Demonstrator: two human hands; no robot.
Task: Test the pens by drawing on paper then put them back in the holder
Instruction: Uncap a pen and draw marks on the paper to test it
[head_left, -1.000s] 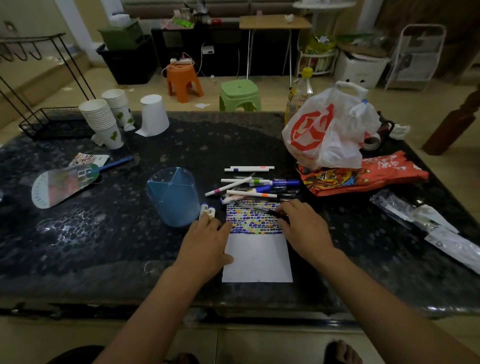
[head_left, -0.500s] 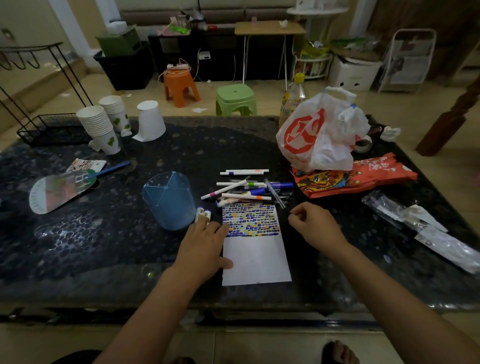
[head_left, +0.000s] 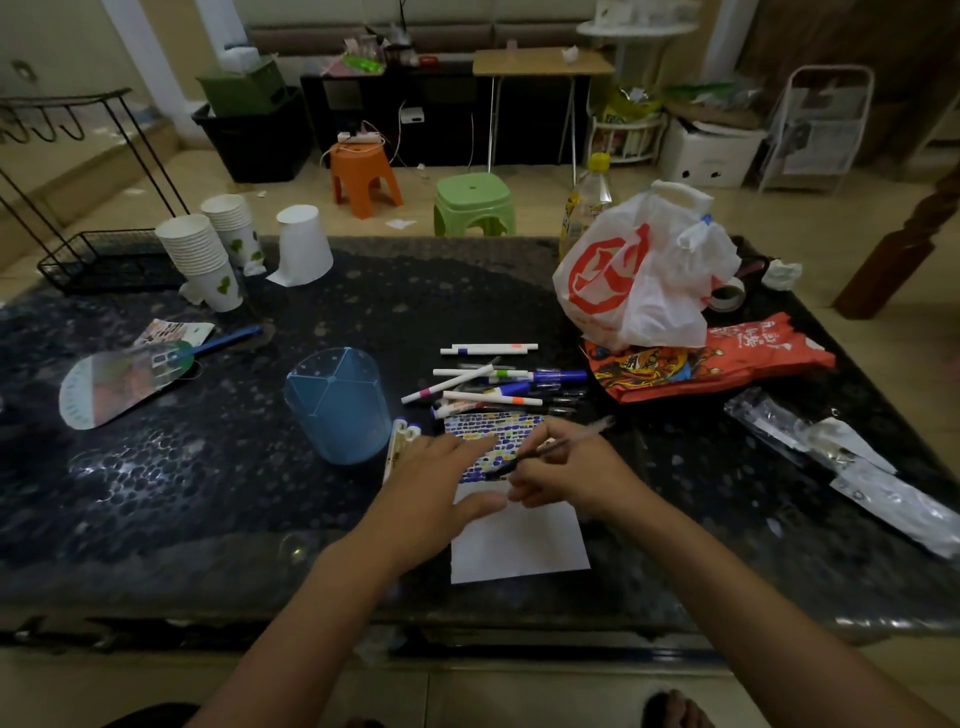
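Since half a second ago the right hand (head_left: 566, 470) has picked up a dark pen (head_left: 550, 447) and now pinches it in curled fingers over the paper (head_left: 519, 540) at centre frame; before, that hand was a loose fist beside the paper with nothing in it. The pen slants from lower left to upper right, its tip low over the band of coloured dabs on the paper's upper part. The left hand (head_left: 441, 478) has slid right, and its straight fingers now lie flat across the paper's left edge and the dabs.

The blue pen holder (head_left: 337, 405) stands left of the hands on the dark counter (head_left: 156, 467), as before. The loose pens (head_left: 493, 384) lie in a heap just above the paper, toward centre right.

Motion blur softens both hands and the pen, so whether the tip touches the paper cannot be told. The hands cover the middle of the paper. A small white object (head_left: 400, 441) between holder and left hand is partly hidden and hard to name. The forearms run out of the bottom of the frame.
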